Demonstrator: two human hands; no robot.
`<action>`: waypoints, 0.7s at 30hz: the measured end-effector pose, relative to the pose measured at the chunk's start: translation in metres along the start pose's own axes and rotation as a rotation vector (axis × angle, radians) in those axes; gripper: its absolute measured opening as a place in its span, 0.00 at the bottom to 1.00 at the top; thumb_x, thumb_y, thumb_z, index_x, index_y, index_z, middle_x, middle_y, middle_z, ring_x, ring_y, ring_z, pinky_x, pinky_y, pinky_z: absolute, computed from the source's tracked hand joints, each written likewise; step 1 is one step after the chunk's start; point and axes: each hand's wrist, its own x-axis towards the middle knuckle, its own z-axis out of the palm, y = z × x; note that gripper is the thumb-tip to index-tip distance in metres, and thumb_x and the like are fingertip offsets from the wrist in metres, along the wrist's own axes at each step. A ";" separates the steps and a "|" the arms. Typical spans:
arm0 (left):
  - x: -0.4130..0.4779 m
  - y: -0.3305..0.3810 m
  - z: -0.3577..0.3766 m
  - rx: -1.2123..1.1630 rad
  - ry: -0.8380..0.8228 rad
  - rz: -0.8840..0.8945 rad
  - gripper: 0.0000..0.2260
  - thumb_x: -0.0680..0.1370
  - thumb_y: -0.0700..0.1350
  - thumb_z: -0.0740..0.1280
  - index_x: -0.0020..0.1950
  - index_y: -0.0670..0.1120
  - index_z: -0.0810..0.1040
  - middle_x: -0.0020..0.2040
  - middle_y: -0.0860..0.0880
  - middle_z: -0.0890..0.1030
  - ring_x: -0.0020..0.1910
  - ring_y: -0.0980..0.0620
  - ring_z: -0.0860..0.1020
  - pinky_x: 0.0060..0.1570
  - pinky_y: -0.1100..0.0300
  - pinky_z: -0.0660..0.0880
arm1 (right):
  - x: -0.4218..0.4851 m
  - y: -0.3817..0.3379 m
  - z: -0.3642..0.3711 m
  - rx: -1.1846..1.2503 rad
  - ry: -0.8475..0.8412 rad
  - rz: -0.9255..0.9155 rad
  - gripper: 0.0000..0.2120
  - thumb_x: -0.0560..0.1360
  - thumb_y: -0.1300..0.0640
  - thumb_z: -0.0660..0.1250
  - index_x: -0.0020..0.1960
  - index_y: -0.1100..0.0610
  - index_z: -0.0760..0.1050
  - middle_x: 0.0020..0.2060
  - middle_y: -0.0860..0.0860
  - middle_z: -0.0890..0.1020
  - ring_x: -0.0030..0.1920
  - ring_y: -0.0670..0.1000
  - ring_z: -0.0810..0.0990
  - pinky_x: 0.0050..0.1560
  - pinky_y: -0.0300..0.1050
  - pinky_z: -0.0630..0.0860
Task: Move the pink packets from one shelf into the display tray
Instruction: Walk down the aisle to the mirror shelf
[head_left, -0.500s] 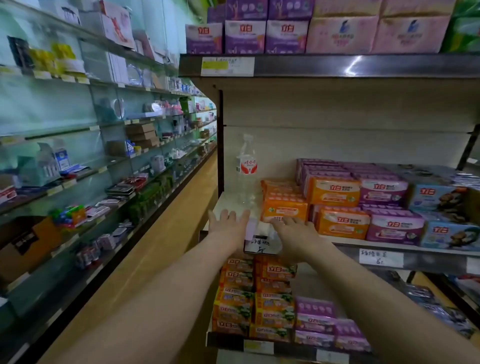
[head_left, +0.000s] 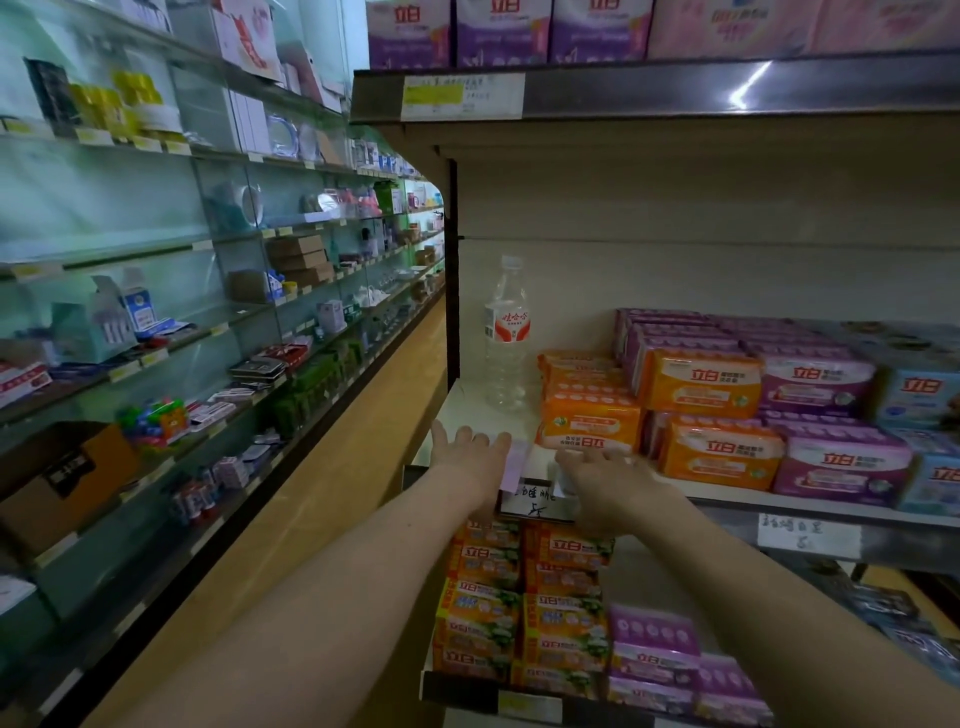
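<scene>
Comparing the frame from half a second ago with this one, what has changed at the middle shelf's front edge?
Little. The left hand and right hand remain at the shelf edge around a pale pink packet, the right perhaps reaching slightly further forward. Nothing is visibly lifted or released. The water bottle and orange packs are unmoved.

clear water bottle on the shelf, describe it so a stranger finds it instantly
Start at the middle shelf holding orange and purple soap packs. At its far left end, behind the left hand and left of the orange packs, a water bottle stands upright. It is the only tall, clear item there, with a red-and-white label.
</scene>
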 end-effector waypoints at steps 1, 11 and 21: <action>-0.001 0.000 -0.001 0.012 -0.004 0.000 0.40 0.73 0.48 0.70 0.78 0.47 0.48 0.73 0.44 0.63 0.73 0.42 0.58 0.70 0.33 0.47 | -0.002 0.000 -0.002 -0.003 -0.001 -0.005 0.25 0.77 0.50 0.62 0.71 0.50 0.59 0.70 0.55 0.67 0.69 0.59 0.66 0.65 0.59 0.65; -0.015 -0.023 -0.022 0.036 0.200 -0.060 0.10 0.80 0.46 0.58 0.53 0.49 0.79 0.53 0.48 0.79 0.64 0.45 0.68 0.70 0.34 0.46 | -0.017 -0.026 -0.041 0.015 0.048 -0.095 0.19 0.77 0.64 0.57 0.67 0.55 0.68 0.61 0.54 0.76 0.59 0.54 0.75 0.56 0.48 0.74; -0.034 -0.121 -0.041 0.109 0.264 -0.226 0.10 0.81 0.47 0.58 0.52 0.49 0.78 0.55 0.48 0.80 0.68 0.44 0.66 0.71 0.33 0.43 | 0.018 -0.104 -0.087 0.005 0.302 -0.262 0.15 0.78 0.63 0.56 0.63 0.55 0.71 0.48 0.52 0.78 0.43 0.50 0.75 0.36 0.42 0.70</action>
